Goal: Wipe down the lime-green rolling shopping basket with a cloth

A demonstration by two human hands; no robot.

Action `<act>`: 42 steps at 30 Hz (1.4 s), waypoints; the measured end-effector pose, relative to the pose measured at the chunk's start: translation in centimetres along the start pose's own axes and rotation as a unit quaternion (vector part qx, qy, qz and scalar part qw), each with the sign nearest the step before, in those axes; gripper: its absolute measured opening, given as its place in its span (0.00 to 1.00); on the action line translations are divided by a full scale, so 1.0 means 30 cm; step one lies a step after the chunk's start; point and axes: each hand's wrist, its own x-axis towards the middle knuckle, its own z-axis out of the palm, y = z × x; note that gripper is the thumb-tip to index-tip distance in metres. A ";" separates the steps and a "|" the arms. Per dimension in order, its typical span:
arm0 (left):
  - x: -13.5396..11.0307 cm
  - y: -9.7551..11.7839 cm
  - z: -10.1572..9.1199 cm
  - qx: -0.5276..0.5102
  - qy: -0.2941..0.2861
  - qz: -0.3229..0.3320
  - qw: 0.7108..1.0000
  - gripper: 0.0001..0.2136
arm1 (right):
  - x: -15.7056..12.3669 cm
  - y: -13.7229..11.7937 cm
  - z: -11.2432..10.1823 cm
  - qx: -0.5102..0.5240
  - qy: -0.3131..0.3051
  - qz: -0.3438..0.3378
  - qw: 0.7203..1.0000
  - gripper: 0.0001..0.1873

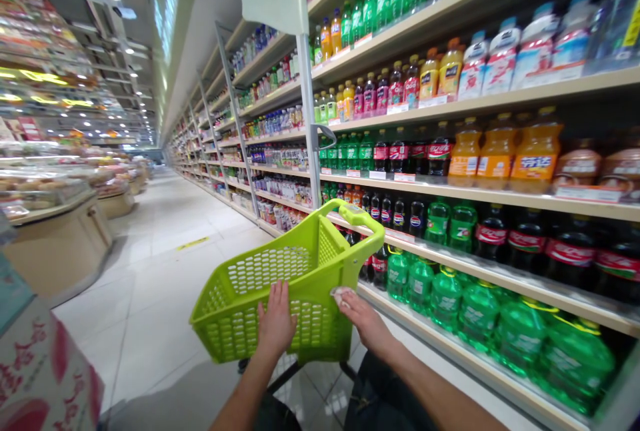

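Note:
A lime-green plastic shopping cart [325, 284] stands right before me, turned sideways, its handle [364, 218] toward the shelves. The part of its basket that shows holds nothing. My left hand [278, 318] lies flat against the near perforated side, fingers stretched out and pointing up. In my right hand [367, 321] is a crumpled white cloth [343, 295], perhaps a tissue, pressed to the side panel below the handle. Dark cart legs show under the basket, partly covered by my arms and knees.
Tall shelves [480, 184] of bottled drinks run along the right, with large green bottles [517, 331] on the lowest level. A pale tiled floor [155, 284] stretches ahead. Display counters [60, 244] line the left. A printed carton [43, 364] stands close at lower left.

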 end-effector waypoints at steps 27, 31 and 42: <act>-0.042 -0.077 0.030 -0.003 0.008 -0.035 0.999 0.32 | 0.266 -0.048 0.090 -0.050 0.031 -0.031 0.998 0.20; -0.052 -0.098 0.037 -0.001 0.013 -0.008 1.000 0.32 | 0.253 -0.038 0.082 -0.057 0.004 -0.035 0.998 0.20; -0.065 -0.088 0.046 -0.020 0.022 -0.015 0.999 0.33 | 0.230 -0.042 0.085 -0.030 -0.012 -0.040 0.999 0.20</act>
